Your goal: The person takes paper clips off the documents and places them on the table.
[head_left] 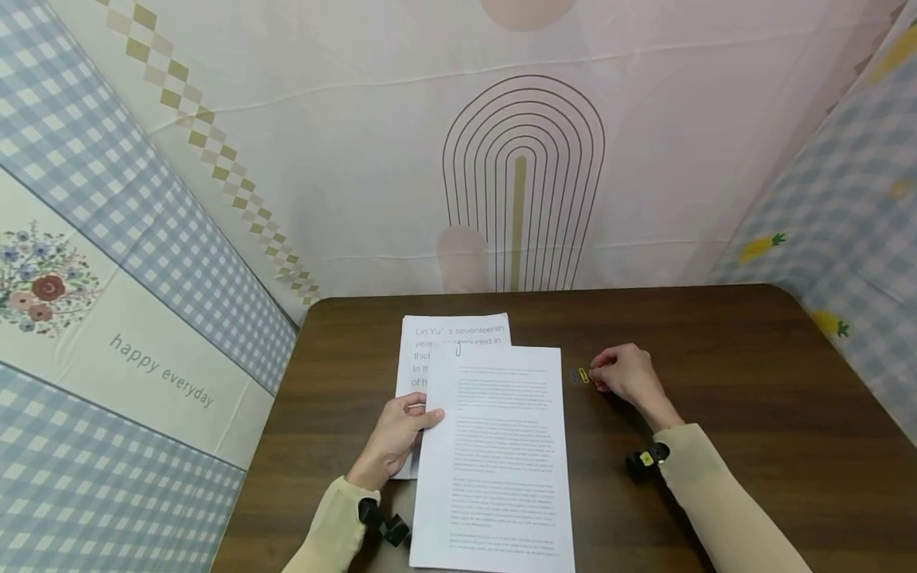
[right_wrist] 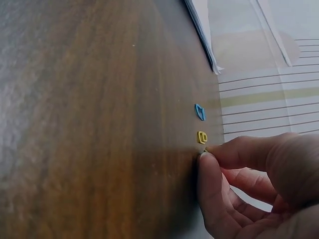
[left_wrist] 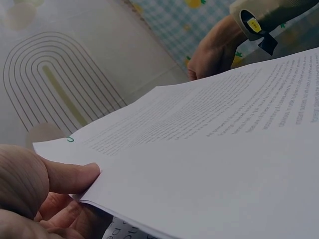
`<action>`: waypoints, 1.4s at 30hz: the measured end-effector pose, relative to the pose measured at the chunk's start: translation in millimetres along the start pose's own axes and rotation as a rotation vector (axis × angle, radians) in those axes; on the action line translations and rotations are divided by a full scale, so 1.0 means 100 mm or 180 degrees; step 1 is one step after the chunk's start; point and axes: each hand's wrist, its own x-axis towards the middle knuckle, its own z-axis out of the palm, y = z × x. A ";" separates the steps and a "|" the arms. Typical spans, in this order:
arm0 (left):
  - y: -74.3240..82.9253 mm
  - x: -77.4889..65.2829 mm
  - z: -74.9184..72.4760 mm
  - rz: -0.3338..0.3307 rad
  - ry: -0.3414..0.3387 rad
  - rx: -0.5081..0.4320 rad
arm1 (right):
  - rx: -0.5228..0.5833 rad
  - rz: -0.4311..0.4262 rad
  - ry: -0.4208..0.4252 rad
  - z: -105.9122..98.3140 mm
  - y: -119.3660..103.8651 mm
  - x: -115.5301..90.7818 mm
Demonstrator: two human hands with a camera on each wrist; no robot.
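Blocking left wrist view of right hand's [left_wrist: 212, 56] fingertips [right_wrist: 209, 163]: papers [left_wrist: 199, 169]

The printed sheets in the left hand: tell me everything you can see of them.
The sheets look like plain white paper, apparently more than one layered together, printed with paragraphs of small dark text, too small to read, beside a wide blank left margin. A green paper clip sits on the top edge, toward the left corner. The left hand grips the left edge, thumb on top. That edge is raised above larger-print pages, which the sheets partly cover.
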 end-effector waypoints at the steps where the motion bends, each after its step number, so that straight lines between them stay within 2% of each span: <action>1: 0.00 0.00 0.00 -0.0001 0.0003 0.0001 | -0.0005 -0.0002 -0.0004 0.00 0.00 0.00; 15: -0.01 -0.01 -0.01 -0.0016 -0.0010 -0.0004 | 0.0004 -0.0027 0.0023 0.00 0.03 -0.02; 32: -0.01 -0.02 -0.02 -0.0040 -0.0089 -0.0010 | 0.0468 0.0118 0.0001 -0.02 0.00 -0.15; 42: 0.00 -0.02 -0.02 -0.0030 -0.0132 -0.0030 | 0.0573 -0.0086 -0.0004 -0.11 -0.15 -0.23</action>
